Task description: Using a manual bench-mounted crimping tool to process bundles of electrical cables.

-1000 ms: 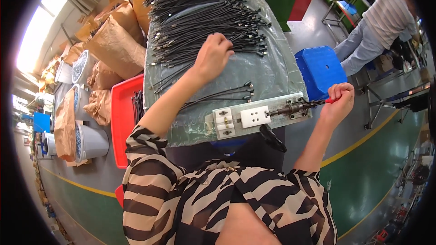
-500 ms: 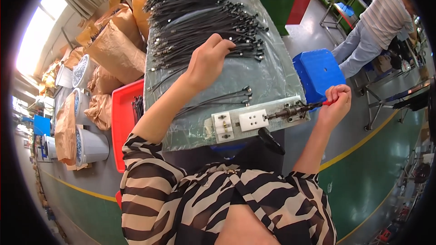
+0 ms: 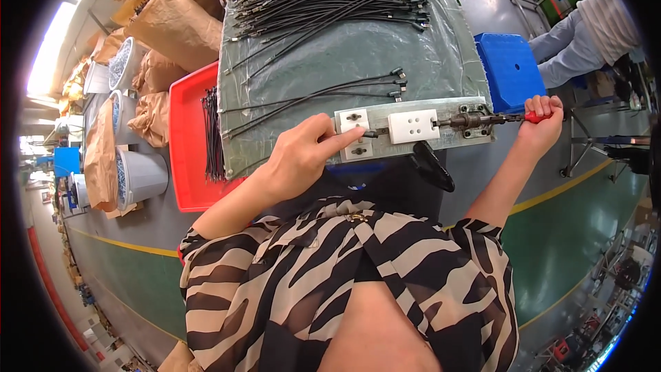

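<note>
My left hand [image 3: 299,158] is closed at the left white block [image 3: 354,118] of a small jig, its thumb and forefinger pressing a black cable by its connector [image 3: 370,133] into the slot. Most of that cable is hidden by the hand. Facing it is a second white block [image 3: 406,128] with several holes, joined to a metal push clamp [image 3: 468,121]. My right hand [image 3: 542,125] is wrapped round the clamp's red handle [image 3: 533,118]. Just behind the jig a few black cables [image 3: 323,93] lie loose, their angled plugs to the right.
A large pile of black cables [image 3: 330,0] covers the far part of the plastic-covered table [image 3: 310,58]. To the left stand a red tray [image 3: 180,138] with cables, paper sacks [image 3: 175,21] and grey buckets [image 3: 144,178]. A blue stool [image 3: 508,69] and another person [image 3: 606,24] are at right.
My left hand has come from the cable pile down to the jig, bringing a cable to the left block. My right hand stays on the red handle. The view has shifted.
</note>
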{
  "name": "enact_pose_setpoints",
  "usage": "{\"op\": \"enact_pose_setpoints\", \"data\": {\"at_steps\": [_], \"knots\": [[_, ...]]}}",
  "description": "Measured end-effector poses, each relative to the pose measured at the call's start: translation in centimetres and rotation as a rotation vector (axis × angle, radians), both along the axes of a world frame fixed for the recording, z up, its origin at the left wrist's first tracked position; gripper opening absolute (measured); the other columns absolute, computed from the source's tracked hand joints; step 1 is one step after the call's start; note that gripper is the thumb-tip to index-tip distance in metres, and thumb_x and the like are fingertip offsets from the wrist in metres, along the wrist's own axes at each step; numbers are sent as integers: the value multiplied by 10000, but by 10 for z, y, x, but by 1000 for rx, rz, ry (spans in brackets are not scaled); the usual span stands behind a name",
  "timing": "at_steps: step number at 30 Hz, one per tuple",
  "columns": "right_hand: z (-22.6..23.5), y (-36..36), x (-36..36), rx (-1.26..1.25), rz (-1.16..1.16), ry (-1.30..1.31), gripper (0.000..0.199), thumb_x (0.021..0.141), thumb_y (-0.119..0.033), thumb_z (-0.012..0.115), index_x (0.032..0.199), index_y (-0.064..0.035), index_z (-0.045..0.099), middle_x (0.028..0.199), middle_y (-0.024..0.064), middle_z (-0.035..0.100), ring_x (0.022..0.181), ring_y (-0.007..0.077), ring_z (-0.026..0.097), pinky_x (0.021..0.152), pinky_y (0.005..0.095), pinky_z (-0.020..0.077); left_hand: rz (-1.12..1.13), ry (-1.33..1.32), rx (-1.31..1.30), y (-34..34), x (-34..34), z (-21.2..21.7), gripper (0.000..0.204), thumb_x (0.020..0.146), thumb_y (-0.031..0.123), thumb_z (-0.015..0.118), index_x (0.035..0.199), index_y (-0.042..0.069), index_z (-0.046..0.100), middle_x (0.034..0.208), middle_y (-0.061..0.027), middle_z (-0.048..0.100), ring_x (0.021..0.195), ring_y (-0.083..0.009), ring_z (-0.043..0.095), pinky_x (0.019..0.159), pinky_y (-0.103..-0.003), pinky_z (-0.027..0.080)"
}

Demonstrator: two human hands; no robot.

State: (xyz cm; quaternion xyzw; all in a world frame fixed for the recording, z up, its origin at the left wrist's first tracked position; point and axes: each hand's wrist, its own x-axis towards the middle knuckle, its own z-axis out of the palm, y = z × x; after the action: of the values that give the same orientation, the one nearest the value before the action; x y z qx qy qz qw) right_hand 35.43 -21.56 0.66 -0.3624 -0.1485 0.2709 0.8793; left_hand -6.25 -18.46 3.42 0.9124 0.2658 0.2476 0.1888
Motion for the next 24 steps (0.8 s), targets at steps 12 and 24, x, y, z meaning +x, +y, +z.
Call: {"op": "enact_pose_setpoints", "data": {"at_steps": [12, 24], "knots": [[28, 2, -40, -89, -183, -244, 128, 814, 0, 419, 758, -39, 527, 612, -4, 366, 537, 99, 326, 497, 241, 253, -60, 160, 134, -6, 6, 13, 547, 724, -41, 576, 1256, 77, 606, 751, -74, 423, 658, -229, 495, 553, -345, 431], [26, 0, -106, -327, -333, -894, 129, 785, 24, 417, 763, -4, 540, 666, 32, 479, 574, 106, 409, 510, 235, 302, -112, 153, 77, 1, 1, 9, 536, 737, -46, 568, 1253, 94, 612, 740, -74, 399, 647, -230, 484, 540, -347, 424]]}}
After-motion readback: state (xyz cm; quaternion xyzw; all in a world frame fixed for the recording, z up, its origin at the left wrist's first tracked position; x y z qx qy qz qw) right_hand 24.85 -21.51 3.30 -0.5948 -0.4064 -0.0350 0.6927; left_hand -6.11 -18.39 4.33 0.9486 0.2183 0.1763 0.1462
